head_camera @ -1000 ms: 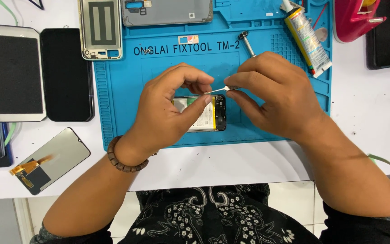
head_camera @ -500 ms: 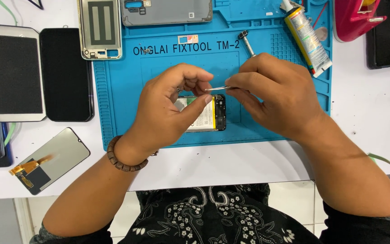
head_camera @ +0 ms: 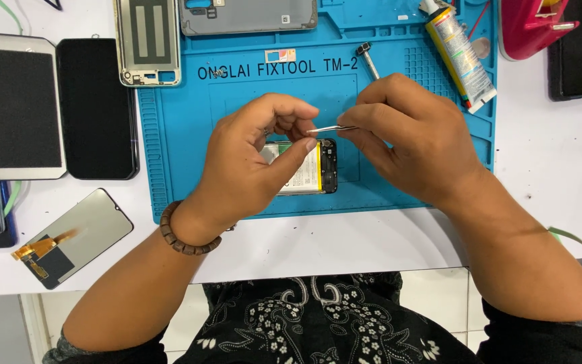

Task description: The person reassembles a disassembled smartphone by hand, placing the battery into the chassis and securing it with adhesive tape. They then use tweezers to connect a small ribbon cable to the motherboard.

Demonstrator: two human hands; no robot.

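Note:
An opened phone (head_camera: 311, 174) with its battery showing lies on a blue repair mat (head_camera: 183, 141). My left hand (head_camera: 254, 162) rests over the phone's left part, fingers curled, fingertips meeting the tip of thin metal tweezers (head_camera: 328, 128). My right hand (head_camera: 412, 138) pinches those tweezers just above the phone's top end. Whether something tiny is caught at the tweezer tip I cannot tell.
A screwdriver (head_camera: 367, 59) and a glue tube (head_camera: 458, 54) lie on the mat's far side, with a phone frame (head_camera: 147, 42) and a grey back cover (head_camera: 247, 15). Two dark screens (head_camera: 95, 108) and a display with orange flex (head_camera: 75, 236) lie left. A red object (head_camera: 533, 23) sits far right.
Both hands stay over the phone; the tweezers have shifted slightly left toward my left fingertips.

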